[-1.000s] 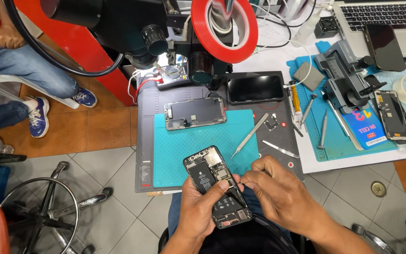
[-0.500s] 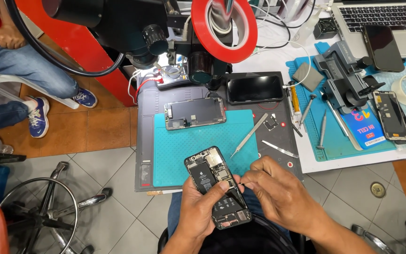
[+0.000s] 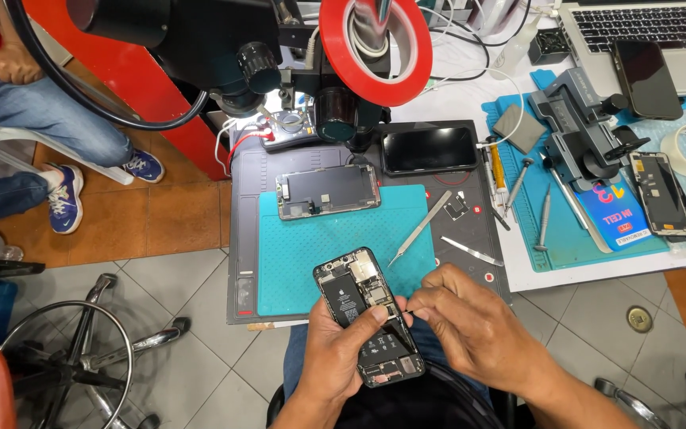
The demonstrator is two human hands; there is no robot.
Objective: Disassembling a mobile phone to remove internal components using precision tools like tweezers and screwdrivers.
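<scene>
My left hand [image 3: 337, 346] grips an opened phone body [image 3: 367, 314] with its black battery and circuit boards exposed, held above my lap in front of the table edge. My right hand [image 3: 460, 318] pinches a tiny part [image 3: 404, 312] at the phone's right edge, about mid-length. The fingertips of both hands nearly touch there.
A teal mat [image 3: 319, 246] on a dark work pad carries a detached screen [image 3: 327, 191], tweezers [image 3: 420, 227] and a thin blade [image 3: 472, 251]. A second phone [image 3: 429, 149], microscope [image 3: 224, 40], red ring [image 3: 375, 48], screwdrivers [image 3: 544, 216], clamp jig [image 3: 585, 131] and laptop [image 3: 645, 28] lie beyond. Another person sits at left.
</scene>
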